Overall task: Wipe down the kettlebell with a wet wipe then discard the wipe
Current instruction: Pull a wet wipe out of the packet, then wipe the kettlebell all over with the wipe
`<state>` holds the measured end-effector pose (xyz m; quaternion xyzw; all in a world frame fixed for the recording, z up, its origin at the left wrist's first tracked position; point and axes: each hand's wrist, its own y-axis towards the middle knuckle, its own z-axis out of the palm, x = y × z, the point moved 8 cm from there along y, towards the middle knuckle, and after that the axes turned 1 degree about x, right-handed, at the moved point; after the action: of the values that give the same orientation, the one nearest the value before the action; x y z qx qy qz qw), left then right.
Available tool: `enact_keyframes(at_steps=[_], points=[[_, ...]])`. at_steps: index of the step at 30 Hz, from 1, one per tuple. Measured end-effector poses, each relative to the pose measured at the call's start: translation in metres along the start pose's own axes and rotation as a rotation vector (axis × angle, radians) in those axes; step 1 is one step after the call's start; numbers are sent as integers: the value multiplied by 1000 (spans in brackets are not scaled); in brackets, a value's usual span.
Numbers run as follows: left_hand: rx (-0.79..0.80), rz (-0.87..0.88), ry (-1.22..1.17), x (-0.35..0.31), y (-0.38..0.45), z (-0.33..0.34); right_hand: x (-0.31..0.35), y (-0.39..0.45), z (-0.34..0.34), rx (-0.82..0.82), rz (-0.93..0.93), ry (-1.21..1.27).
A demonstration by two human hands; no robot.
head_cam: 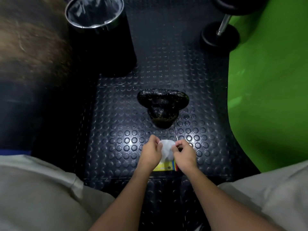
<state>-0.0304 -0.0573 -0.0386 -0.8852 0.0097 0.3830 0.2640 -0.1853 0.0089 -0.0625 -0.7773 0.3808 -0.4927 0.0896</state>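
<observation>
Head view: both hands (L (150,154) & R (184,155)) pinching wet wipe (166,150)

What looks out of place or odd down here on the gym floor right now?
Nothing much. The kettlebell sits on the studded mat, the lined bin stands upright, and both hands hold the white wipe over its yellow pack.

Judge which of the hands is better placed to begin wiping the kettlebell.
Right, narrowly: both hands pinch the wet wipe, but the right hand sits more directly below the kettlebell than the left hand.
</observation>
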Motion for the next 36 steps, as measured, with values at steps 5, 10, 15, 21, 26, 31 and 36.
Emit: enact_keyframes(at_steps=[5, 10, 15, 21, 26, 31, 36], points=[[-167, 76, -166, -43, -6, -42, 41, -15, -13, -74, -25, 348], [-346, 217, -279, -95, -28, -94, 106, -41, -41, -192, -167, 524], [-442, 263, -367, -134, -24, -147, 180, -46, -70, -193, -300, 539], [-471, 254, -403, -163, 23, -192, 243, -14, -77, -122, -386, 412], [-442, 238, -256, -150, 66, -194, 254, 19, -64, -133, -411, 223], [-380, 165, -167, -119, 93, -179, 244, 42, -52, -115, -419, 70], [-336, 212, -43, -117, 101, -167, 222, 47, -67, -308, -492, -143]])
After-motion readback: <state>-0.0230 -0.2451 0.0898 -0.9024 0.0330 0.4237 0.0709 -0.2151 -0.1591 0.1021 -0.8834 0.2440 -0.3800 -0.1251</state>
